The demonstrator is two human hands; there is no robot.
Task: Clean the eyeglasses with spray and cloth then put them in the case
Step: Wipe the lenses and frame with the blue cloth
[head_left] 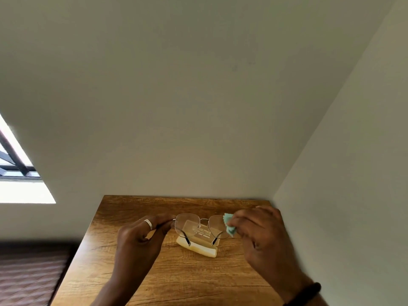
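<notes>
Thin metal-framed eyeglasses with clear lenses are held up above the wooden table, temples unfolded toward me. My left hand, a ring on one finger, pinches the frame's left end. My right hand presses a small teal cloth against the right lens. Behind and below the glasses lies an open cream-coloured case, its clear lid with printed text seen through the lenses. No spray bottle is in view.
The table stands in a corner, with white walls behind and to the right. A window is at the left. A dark quilted surface lies left of the table.
</notes>
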